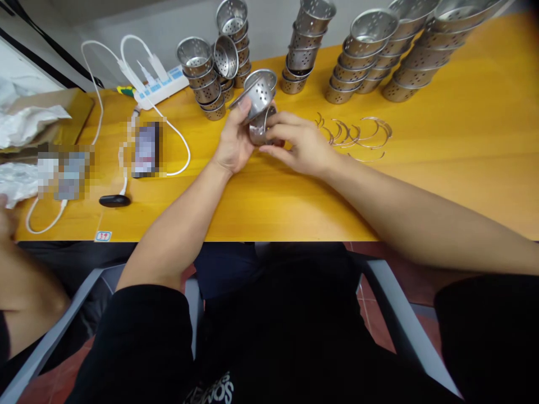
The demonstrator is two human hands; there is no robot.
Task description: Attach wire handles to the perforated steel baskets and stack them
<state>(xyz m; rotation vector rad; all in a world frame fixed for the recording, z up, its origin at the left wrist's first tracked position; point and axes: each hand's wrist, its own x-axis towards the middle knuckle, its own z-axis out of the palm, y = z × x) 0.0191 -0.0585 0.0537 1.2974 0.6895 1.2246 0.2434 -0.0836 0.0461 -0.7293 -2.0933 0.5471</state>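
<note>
Near left, a sticker (103,236) reads "39" (maybe "3.9"); left hand (233,145) clasps metal cups (261,100), right hand (300,141) pinches one, stacks (304,58) behind.

a: what stood along the back of the bench (269,207)?
b: the left cup stacks (206,91), just beside the power strip (169,87), the middle cup stack (303,59) apart from them, and the right cup stacks (347,74) farther along.
a: what was in front of those?
b: the held cups (261,94), between the left hand (234,140) and the right hand (304,140).
a: and right of the hands?
b: the wires (357,133), in front of the right cup stacks.
a: and left?
b: the phone (146,148), in front of the power strip. a small device (114,200) lay nearer the front edge, just behind the label (103,236), and the packaging (29,124) at the far left.
</note>
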